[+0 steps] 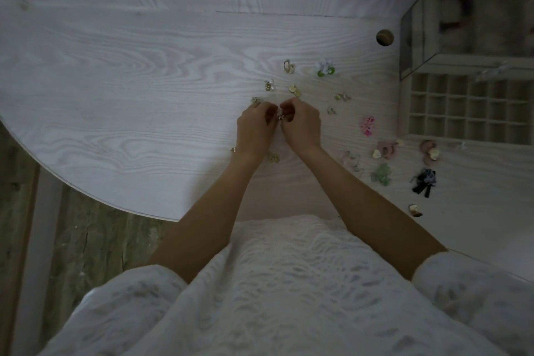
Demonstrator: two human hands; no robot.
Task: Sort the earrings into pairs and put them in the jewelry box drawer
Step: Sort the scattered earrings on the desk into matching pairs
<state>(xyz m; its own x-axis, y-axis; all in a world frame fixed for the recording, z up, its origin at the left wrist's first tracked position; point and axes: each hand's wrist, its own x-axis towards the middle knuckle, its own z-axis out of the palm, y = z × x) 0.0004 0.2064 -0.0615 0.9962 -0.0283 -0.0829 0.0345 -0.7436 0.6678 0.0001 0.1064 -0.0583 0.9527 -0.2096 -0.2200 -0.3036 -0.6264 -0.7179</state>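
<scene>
My left hand point(254, 127) and my right hand point(302, 124) meet at the middle of the white table, fingertips pinched together on a small gold earring point(280, 116) between them. Several gold earrings lie around the hands, such as one pair point(289, 66) farther back and one point(274, 157) near my left wrist. A green and white pair point(326, 68), a pink bow pair point(367, 125), pale green ones point(381, 174) and a black bow earring point(424, 180) lie to the right. The open jewelry box drawer point(404, 107) with its grid of small compartments sits at the right.
The glass-sided jewelry box point(416, 23) stands behind the drawer at the far right. A round cable hole point(385, 37) is in the tabletop beside it. The table's curved edge point(115, 196) runs along the left, with floor below.
</scene>
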